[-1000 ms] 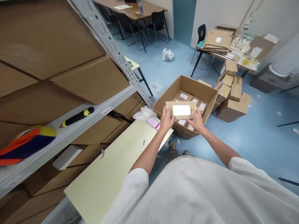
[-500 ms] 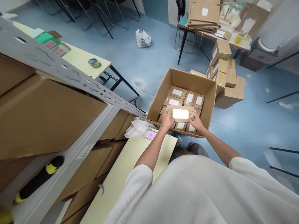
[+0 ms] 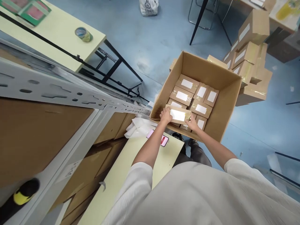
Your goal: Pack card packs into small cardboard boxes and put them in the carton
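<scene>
Between my two hands is a small cardboard box (image 3: 178, 115) with a white label on top. My left hand (image 3: 166, 115) grips its left end and my right hand (image 3: 192, 122) its right end. It is over the near left part of a large open carton (image 3: 211, 67), whose bottom holds several labelled small boxes (image 3: 182, 95) side by side. Part of those boxes is hidden under the held one and my hands. A phone (image 3: 164, 140) with a lit screen lies on the pale table (image 3: 142, 168), partly behind my left forearm.
A grey metal shelf (image 3: 58, 90) with cardboard boxes stands close on my left. Several taped boxes (image 3: 254, 53) are stacked beyond the carton at right. A tape roll (image 3: 83, 33) sits on another pale table (image 3: 63, 28). Crumpled white packing material (image 3: 138, 126) lies beside the shelf.
My view has shifted, so the carton appears larger and farther right. Both hands still hold the small box, now nearer the carton's left wall.
</scene>
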The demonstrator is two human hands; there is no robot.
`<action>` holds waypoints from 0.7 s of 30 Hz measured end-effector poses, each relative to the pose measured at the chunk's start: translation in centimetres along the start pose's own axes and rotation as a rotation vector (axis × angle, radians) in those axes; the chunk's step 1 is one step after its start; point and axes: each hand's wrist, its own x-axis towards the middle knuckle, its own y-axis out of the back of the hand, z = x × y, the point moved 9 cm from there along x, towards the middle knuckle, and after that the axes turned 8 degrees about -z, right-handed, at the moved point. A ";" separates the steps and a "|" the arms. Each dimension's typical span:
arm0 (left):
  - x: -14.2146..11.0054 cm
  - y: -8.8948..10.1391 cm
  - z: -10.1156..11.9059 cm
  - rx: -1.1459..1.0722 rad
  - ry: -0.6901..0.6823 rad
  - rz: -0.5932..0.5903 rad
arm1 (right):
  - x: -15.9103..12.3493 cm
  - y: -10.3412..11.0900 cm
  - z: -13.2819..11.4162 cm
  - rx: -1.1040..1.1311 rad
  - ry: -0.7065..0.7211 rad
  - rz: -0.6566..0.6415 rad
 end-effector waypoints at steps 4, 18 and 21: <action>0.6 -1.0 -0.8 0.041 0.051 -0.054 | 1.6 -3.4 2.0 0.212 -0.279 -0.098; -1.6 -0.1 -0.3 -0.108 -0.055 -0.071 | 6.8 -4.2 2.6 0.020 -0.447 -0.045; -2.0 0.0 -0.1 -0.134 -0.091 -0.051 | 7.5 -5.1 3.1 0.021 -0.345 -0.071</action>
